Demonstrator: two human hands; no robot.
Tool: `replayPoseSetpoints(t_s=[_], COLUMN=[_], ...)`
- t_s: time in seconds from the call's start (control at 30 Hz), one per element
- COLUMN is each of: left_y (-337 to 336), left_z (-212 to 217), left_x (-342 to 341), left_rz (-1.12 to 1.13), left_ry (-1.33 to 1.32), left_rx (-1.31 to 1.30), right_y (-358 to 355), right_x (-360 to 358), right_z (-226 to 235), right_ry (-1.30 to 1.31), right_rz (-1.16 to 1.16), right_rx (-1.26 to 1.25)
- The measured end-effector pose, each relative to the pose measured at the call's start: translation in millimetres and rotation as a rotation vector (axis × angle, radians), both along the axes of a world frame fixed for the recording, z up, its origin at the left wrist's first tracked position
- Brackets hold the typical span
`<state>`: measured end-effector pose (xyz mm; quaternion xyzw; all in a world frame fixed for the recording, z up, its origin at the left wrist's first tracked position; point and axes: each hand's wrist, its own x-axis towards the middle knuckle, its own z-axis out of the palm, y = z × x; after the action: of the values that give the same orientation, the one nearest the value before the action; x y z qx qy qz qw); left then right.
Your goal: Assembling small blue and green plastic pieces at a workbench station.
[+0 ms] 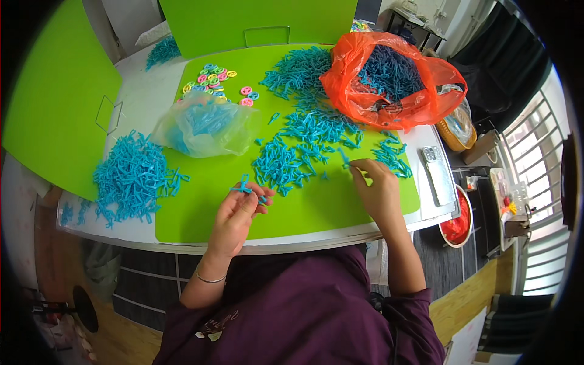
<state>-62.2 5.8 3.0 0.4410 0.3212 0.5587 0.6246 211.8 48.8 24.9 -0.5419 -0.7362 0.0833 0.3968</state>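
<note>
My left hand [236,214] is closed around small blue plastic pieces. One blue piece with a loop [244,182] sticks up from between the thumb and fingers, and another blue piece [263,199] shows at the fingertips. Over the right of the green mat [304,222], my right hand [378,188] pinches a slim blue plastic piece [345,159], slightly blurred. Between the hands lies a pile of light blue pieces [281,163]. It runs back into a heap of darker teal pieces [295,73].
A large blue pile [131,176] lies at left, beside a translucent bag [207,128] of blue pieces. Colourful round pieces [213,79] lie behind. An open red bag [347,79] holds dark blue pieces. A phone [437,173] lies at right. Green panels [55,91] stand around the table.
</note>
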Motion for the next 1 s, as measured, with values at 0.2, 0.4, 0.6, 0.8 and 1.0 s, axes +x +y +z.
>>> replayPoseSetpoints(t_s=[0.2,0.4,0.6,0.8,1.0], left_y=[-4,-5,-5,6,7], left_z=[8,2,3,8,-2], left_x=[2,8,4,-36,-84], left_rz=[-0.273,-0.195,-0.013,0.604,0.851], left_ry=[-0.340,-0.259,-0.174,0.916,1.609], left_rx=[-0.248,-0.229,-0.203,0.235,0.292], right_y=[-9,-2,-4,8,38], right_x=[21,6,6,14,18], right_z=[-7,-5,-13,-1,-4], right_ry=[-0.404,-0.316,-0.408,-0.430,-0.541], right_rz=[-0.389,-0.072,-0.028,-0.172,0.031], right_rx=[0.113,0.101,0.091,-0.031,0.068])
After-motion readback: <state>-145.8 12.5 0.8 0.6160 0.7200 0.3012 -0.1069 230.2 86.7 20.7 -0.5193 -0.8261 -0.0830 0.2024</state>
